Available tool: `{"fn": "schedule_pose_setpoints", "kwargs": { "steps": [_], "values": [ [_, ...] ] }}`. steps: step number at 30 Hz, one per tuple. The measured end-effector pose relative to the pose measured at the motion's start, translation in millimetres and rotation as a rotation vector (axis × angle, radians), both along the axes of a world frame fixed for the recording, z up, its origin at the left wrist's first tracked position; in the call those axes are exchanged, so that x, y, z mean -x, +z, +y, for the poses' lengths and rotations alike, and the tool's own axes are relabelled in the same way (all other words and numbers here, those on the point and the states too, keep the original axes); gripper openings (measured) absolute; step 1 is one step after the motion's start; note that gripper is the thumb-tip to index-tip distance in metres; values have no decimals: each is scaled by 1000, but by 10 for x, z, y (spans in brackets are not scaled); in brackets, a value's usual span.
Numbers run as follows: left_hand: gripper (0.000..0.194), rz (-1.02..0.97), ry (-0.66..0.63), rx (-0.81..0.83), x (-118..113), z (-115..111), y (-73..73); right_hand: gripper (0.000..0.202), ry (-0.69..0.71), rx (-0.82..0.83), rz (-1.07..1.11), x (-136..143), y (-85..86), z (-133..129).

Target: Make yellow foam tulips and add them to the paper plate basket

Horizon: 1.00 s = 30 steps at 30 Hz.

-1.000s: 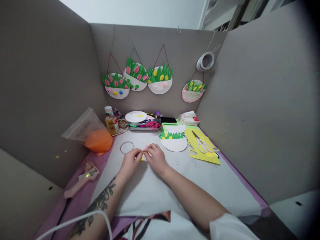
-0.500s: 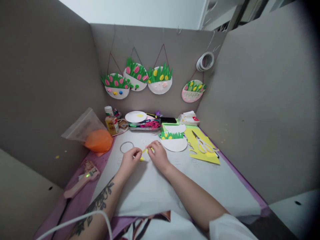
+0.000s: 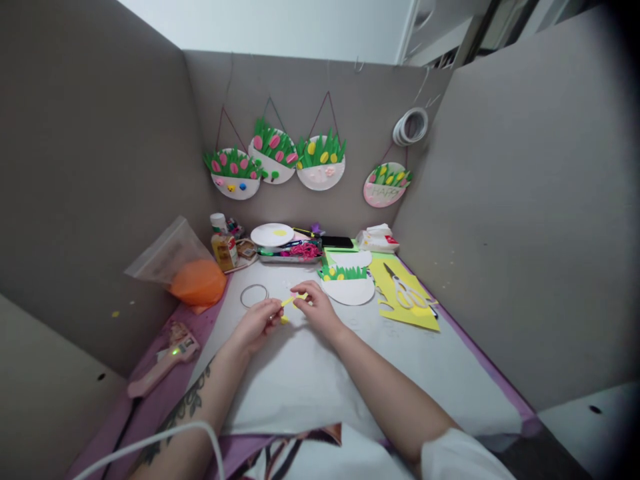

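Here's the left hand point(image 3: 260, 320), thumb and fingers pinched together on a yellow strip point(image 3: 287, 302), and the strip pokes out of that grip toward the right hand point(image 3: 316, 307). Over there, index finger and thumb stand parted with yellow showing between them; whether they press on it, I can't tell.

Just below the strip, a yellow bit point(image 3: 284, 321) lies on the white paper point(image 3: 310, 380), close by the left fingertips. Just beyond the grip, a dark ring point(image 3: 254, 287) lies flat.

Past the right hand, up and to its right, a plate point(image 3: 349, 293) carries green paper grass point(image 3: 350, 272) with yellow blooms. Farther right of the grip, scissors point(image 3: 411, 297) rest on a cut yellow sheet point(image 3: 413, 320).

Out left of the grip, there's a bag point(image 3: 197, 283) of something orange, and nearer the person a glue gun point(image 3: 163, 367), its green light glowing. Straight beyond the hands, a tray point(image 3: 290, 259) holds pink cord point(image 3: 304, 251). High behind everything, four flower baskets point(image 3: 320, 177) hang on the gray panel point(image 3: 300, 77).
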<state>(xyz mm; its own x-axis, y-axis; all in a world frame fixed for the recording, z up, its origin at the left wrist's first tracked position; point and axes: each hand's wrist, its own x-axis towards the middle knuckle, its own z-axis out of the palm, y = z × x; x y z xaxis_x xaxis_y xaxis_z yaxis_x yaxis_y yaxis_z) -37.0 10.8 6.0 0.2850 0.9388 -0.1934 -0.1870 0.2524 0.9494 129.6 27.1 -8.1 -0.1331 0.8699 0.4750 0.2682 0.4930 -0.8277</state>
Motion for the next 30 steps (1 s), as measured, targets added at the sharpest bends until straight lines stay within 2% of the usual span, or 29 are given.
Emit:
{"fn": "schedule_pose_setpoints", "kwargs": {
  "steps": [3,5,7,10,13,16,25,30],
  "values": [
    [24,-46,-73,50,-4,-10,9,9,70,-17,64,27,12,-15],
    [25,4,-66,12,-8,-2,-6,5,66,-9,79,22,-2,2],
    [27,134,14,-102,-13,14,-31,4,33,14,73,10,-28,26],
    [26,392,153,-364,-19,31,-67,5,-17,39,46,-3,-72,52],
    [20,588,162,-560,-25,25,-79,6,-25,43,28,0,-97,57],
    [19,655,138,-619,-34,10,-71,7,-10,56,26,12,-101,49],
    [23,509,131,-387,-28,35,-72,7,-17,87,82,-19,-94,62],
    [30,377,3,-231,-33,21,-74,5,67,70,73,-22,-108,63]
  ]
}}
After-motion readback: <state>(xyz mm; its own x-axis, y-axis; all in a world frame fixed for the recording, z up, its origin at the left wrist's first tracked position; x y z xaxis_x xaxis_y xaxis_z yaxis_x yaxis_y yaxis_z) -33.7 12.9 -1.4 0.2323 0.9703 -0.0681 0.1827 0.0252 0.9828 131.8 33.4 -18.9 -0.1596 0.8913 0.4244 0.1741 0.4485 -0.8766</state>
